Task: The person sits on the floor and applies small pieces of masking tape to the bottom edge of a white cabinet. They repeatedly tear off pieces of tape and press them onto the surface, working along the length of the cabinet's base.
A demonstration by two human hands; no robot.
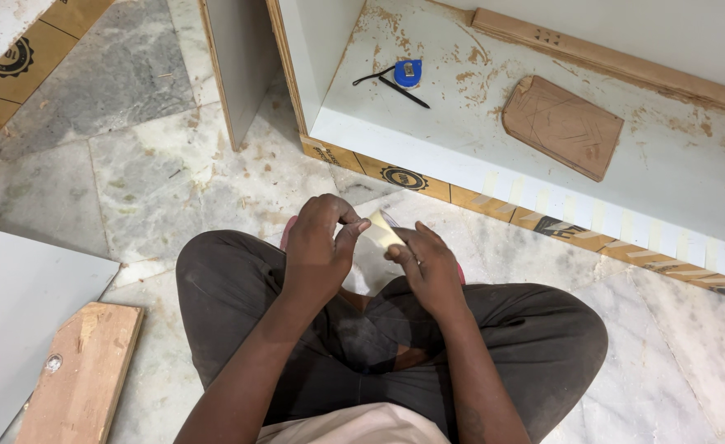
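A single view, from a camera worn on the person's head, looks steeply down over the crossed legs to the marble floor [173, 181]; the left hand [317, 251] and right hand [428, 267] sit close below the lens, near frame centre; the view faces forward toward a white cabinet panel [494, 123] lying across the upper right; no second view shares it.

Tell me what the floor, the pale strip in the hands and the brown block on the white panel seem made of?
Floor: polished marble, likely, grey-veined. Strip: probably paper tape, matte cream, held by left hand and right hand. Block: wood, unfinished, scratched.
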